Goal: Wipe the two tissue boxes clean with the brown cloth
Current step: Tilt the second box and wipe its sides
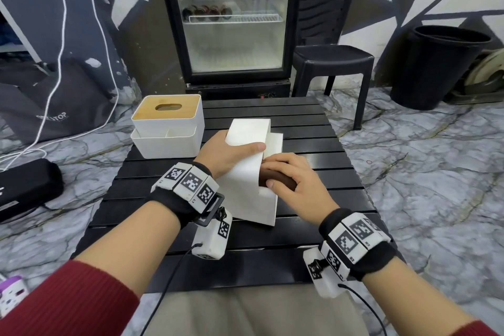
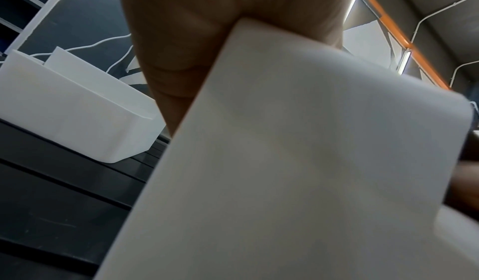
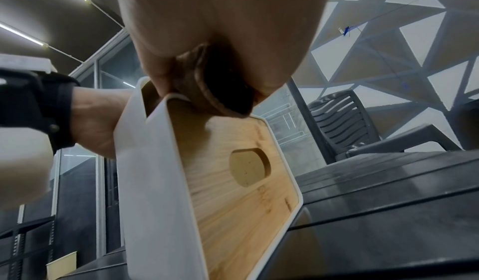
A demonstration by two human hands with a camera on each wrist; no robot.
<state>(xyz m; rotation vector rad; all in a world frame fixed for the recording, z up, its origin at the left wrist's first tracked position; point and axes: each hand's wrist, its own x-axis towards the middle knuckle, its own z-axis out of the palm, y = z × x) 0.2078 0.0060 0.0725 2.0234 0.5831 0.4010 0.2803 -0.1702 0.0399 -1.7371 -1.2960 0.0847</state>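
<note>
Black slats of the low table [image 1: 341, 194] stretch out from my lap, over a grey marbled floor. Nearest me, my left hand [image 1: 226, 154] grips the tipped tissue box [image 1: 245, 169], thumb laid across its white side, so it stands on edge with its bamboo lid [image 3: 233, 192] facing right. My right hand [image 1: 293, 179] is clenched around the bunched brown cloth [image 1: 275, 180], holding it against the box's upper rim just above the lid, as the right wrist view shows. Beyond and to the left, near the table's far corner, the second tissue box [image 1: 169, 128] sits upright, its bamboo top and oval slot facing up. Past the table stand a glass-door fridge [image 1: 234, 16], a black plastic stool [image 1: 332, 63] and a black bin [image 1: 439, 65].
</note>
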